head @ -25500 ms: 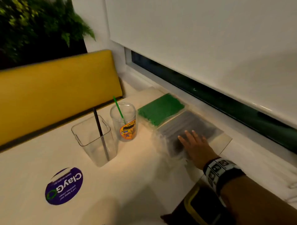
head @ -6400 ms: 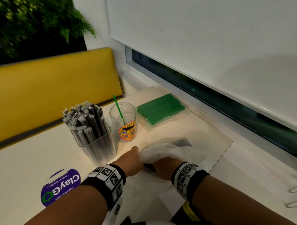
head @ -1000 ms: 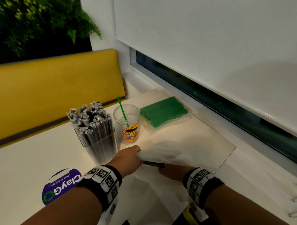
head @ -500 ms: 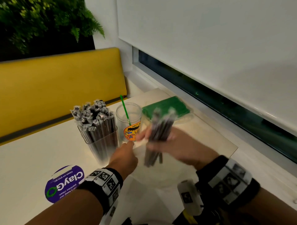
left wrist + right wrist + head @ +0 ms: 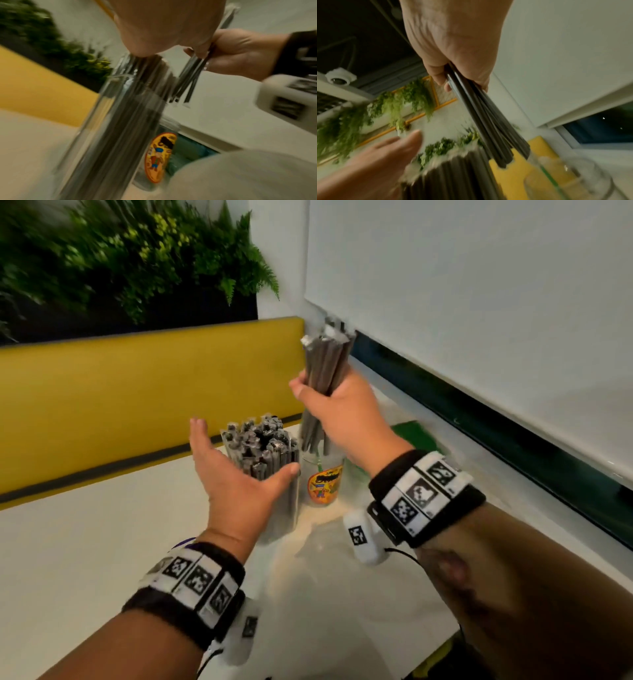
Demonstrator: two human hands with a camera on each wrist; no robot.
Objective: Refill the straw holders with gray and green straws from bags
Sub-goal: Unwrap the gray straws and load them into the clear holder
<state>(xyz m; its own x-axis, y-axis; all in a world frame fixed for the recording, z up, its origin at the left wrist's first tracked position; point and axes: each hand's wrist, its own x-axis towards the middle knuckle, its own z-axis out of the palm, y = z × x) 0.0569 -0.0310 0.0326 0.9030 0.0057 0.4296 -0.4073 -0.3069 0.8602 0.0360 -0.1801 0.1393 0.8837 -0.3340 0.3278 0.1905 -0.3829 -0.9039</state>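
Two holders are seen on the worktop (image 5: 102,542): a square holder (image 5: 284,508) packed with gray straws and a round cup (image 5: 323,484). Above them, a bundle of gray straws (image 5: 325,361) is gripped by the right hand (image 5: 342,409); the left hand (image 5: 236,484) is spread open beside the square holder.

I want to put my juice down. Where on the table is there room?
The bare table on the left, along the yellow bench back, is free. It is crowded around the square holder full of gray straws, the round cup and both hands.
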